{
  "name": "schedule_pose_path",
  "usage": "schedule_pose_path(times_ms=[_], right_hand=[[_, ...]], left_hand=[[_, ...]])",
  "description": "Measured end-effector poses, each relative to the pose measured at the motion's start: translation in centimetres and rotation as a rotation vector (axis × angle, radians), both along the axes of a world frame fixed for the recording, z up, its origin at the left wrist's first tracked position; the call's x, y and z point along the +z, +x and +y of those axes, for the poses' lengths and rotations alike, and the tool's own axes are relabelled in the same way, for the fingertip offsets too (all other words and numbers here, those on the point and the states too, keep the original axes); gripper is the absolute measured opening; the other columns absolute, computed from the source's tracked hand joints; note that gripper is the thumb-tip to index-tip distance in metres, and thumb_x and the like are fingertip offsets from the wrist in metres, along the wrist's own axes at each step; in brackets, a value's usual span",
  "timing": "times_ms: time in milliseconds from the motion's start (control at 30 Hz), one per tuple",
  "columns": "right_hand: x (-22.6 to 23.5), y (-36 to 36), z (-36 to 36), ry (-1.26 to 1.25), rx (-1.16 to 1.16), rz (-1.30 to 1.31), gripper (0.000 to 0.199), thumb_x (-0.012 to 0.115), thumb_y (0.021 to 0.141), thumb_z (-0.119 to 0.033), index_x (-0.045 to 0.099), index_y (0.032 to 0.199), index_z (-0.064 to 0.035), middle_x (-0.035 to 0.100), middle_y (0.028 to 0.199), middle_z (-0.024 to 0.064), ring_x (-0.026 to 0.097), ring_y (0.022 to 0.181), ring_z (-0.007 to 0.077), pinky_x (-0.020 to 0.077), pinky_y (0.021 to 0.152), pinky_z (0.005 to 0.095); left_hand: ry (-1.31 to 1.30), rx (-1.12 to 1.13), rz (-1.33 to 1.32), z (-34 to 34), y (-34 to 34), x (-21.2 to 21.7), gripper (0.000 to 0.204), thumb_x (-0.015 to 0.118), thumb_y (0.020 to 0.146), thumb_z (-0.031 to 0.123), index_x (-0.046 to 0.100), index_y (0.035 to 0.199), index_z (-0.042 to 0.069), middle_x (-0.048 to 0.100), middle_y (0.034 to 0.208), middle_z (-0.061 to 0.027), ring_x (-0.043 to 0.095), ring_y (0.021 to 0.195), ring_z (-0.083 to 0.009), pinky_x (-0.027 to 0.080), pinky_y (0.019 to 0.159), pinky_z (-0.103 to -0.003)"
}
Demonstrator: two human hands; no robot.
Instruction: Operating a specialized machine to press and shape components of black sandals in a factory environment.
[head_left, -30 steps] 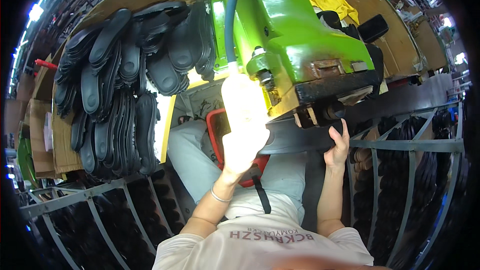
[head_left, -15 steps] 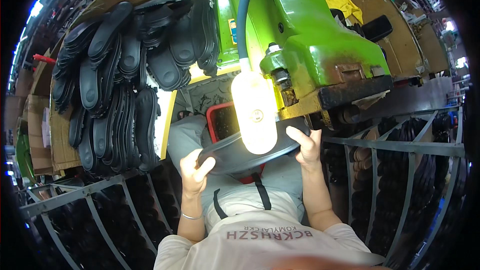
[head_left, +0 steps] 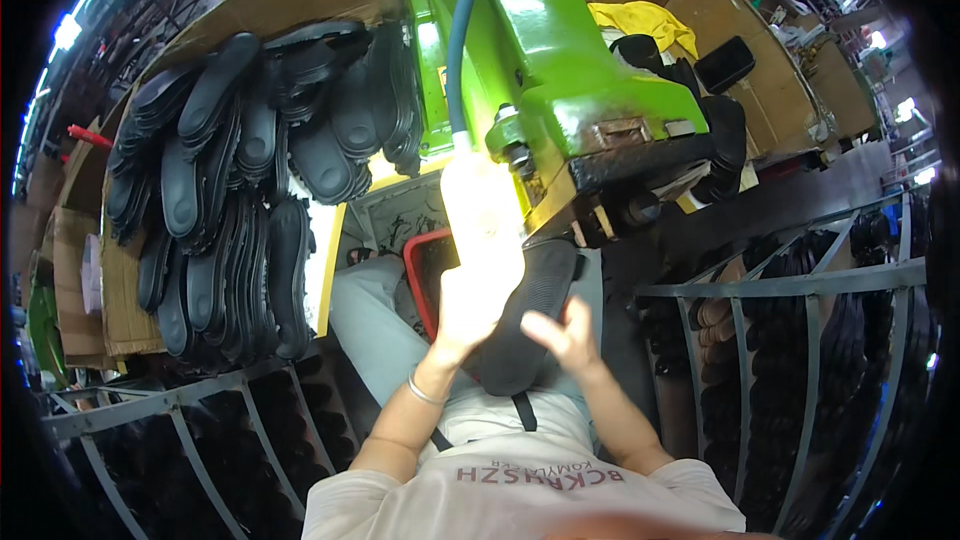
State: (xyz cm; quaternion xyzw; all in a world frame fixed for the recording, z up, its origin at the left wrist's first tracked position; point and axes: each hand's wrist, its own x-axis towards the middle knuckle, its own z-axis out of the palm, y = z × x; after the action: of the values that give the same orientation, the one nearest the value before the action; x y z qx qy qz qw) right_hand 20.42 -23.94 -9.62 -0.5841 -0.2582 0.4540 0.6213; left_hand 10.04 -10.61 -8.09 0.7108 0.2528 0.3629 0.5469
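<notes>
A black shoe sole [head_left: 530, 315] with a ribbed face stands lengthwise in front of me, its far end close under the green machine [head_left: 610, 100]. My left hand [head_left: 473, 305] is at the sole's left edge and seems to grip it; lamp glare washes out its fingers. On the other side my right hand [head_left: 568, 338] is open, thumb and forefinger apart, the thumb over the sole's right edge. The glowing lamp [head_left: 482, 202] hangs on a blue-grey cable just beyond my left hand.
Stacks of black soles [head_left: 205, 210] fill a cardboard box [head_left: 130, 310] at the left. Metal racks [head_left: 780, 285] holding dark soles flank me on both sides. A red bin [head_left: 418, 275] is beyond my lap. Behind the machine lies a yellow cloth [head_left: 650, 22] in another box.
The sole has turned from crosswise to lengthwise. My left hand has moved right and up along it into the lamp's glare; my right hand has come down and in, loosening its grip.
</notes>
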Motion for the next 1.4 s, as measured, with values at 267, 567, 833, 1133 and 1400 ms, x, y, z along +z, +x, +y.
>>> schedule_pose_path(times_ms=[267,567,833,1133,1400], right_hand=[[-2.3,0.9,-10.0,-0.045,-0.106,0.19,0.031,0.067,0.074,0.001,0.057,0.102,0.0066,0.063,0.095,0.0092,0.061,0.083,0.0129,0.0489,0.073,0.0247],[3.4,9.6,-4.2,0.104,-0.595,-0.001,0.029,0.063,0.075,-0.002,0.057,0.103,0.003,0.06,0.09,0.0063,0.058,0.079,0.0129,0.0473,0.072,0.024],[4.4,12.4,3.0,0.181,-0.147,-0.028,0.021,0.065,0.075,-0.01,0.058,0.093,-0.001,0.06,0.084,0.0036,0.056,0.071,0.009,0.0431,0.064,0.0199],[3.1,5.8,5.9,0.239,-0.015,-0.206,0.035,0.07,0.069,0.002,0.06,0.102,0.0019,0.064,0.095,0.0064,0.059,0.087,0.0135,0.0476,0.077,0.0271],[0.2,6.2,5.8,0.235,-0.113,-0.329,0.045,0.077,0.063,0.002,0.059,0.104,0.0007,0.063,0.097,0.0053,0.06,0.085,0.0157,0.0495,0.079,0.0298]], left_hand=[[-0.087,0.194,-0.078,-2.6,-0.7,-0.5,0.012,0.066,0.079,0.001,0.064,0.09,-0.004,0.065,0.076,-0.0132,0.062,0.063,-0.0196,0.049,0.058,-0.028],[0.208,0.106,0.216,-1.3,1.0,-0.6,0.019,0.068,0.079,0.003,0.063,0.096,-0.003,0.065,0.079,-0.0045,0.057,0.068,-0.0105,0.046,0.064,-0.023],[-0.25,0.017,-0.088,2.3,-2.5,1.3,0.026,0.072,0.073,0.003,0.064,0.096,-0.005,0.068,0.087,-0.0088,0.063,0.079,-0.0143,0.05,0.075,-0.026],[-0.279,0.237,0.06,4.2,-9.9,1.5,0.021,0.071,0.071,-0.003,0.062,0.089,-0.006,0.066,0.08,-0.0083,0.061,0.073,-0.0127,0.048,0.069,-0.024],[-0.202,0.06,0.285,-0.6,-10.4,-3.0,0.015,0.075,0.073,0.006,0.065,0.082,-0.001,0.066,0.068,-0.0058,0.059,0.058,-0.0081,0.046,0.055,-0.023]])
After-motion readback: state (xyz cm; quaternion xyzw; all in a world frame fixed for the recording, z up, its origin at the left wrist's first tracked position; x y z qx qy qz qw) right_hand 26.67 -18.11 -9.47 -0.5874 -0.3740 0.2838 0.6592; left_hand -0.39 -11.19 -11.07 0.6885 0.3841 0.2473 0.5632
